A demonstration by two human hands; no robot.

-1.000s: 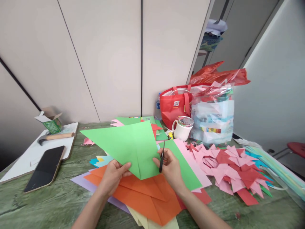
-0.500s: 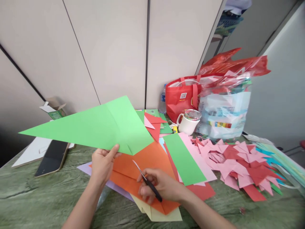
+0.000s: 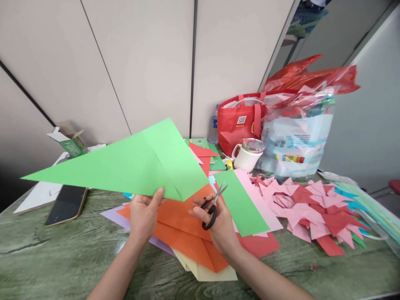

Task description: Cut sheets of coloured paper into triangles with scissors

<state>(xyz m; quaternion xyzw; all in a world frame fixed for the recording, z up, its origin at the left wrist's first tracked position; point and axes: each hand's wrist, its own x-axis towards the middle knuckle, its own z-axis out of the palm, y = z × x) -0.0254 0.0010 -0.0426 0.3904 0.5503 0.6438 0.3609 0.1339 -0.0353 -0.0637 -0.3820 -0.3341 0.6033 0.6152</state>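
Note:
My left hand (image 3: pixel 144 213) grips the lower edge of a folded green paper triangle (image 3: pixel 131 164), holding it up above the table with its long point stretching left. My right hand (image 3: pixel 218 218) holds small black-handled scissors (image 3: pixel 212 206), fingers through the loops, blades slightly apart and pointing up right, just beside the triangle's right corner. Under both hands lies an orange folded sheet (image 3: pixel 184 229) on purple and cream sheets.
A green paper strip (image 3: pixel 240 202) and pink sheet lie right of the hands. Several pink and red folded pieces (image 3: pixel 309 208) are heaped further right. A white mug (image 3: pixel 248 156), red bag (image 3: pixel 240 123) and plastic bags stand behind. A phone (image 3: pixel 66 204) lies left.
My right hand lifted the scissors from low over the orange sheet up to the green triangle's right corner, blades now pointing upward. The left hand kept holding the green paper raised.

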